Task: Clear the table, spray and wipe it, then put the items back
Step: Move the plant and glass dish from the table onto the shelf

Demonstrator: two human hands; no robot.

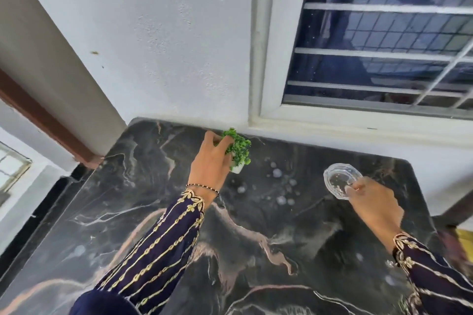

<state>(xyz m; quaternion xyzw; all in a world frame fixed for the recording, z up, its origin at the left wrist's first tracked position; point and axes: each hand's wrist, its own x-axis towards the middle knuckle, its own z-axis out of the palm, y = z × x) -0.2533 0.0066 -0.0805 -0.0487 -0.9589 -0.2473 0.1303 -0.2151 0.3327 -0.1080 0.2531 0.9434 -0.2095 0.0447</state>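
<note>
Two hands on table (158,212), left fingers (225,144) around plant (239,149)

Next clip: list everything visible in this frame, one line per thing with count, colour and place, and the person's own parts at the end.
table: one, black marble pattern with white and pink veins, fills the lower frame, set against the wall
small potted plant: one, green leaves in a white pot, far side of the table near the wall, gripped by the left hand
glass bowl: one, clear, right part of the table, held at its rim by the right hand
pale spots: several, whitish, on the table between plant and bowl
window: one, white frame and bars, upper right
wall: white, behind the table
left hand: one, closed on the plant
right hand: one, holding the bowl
sleeves: two, navy with gold embroidery
</note>
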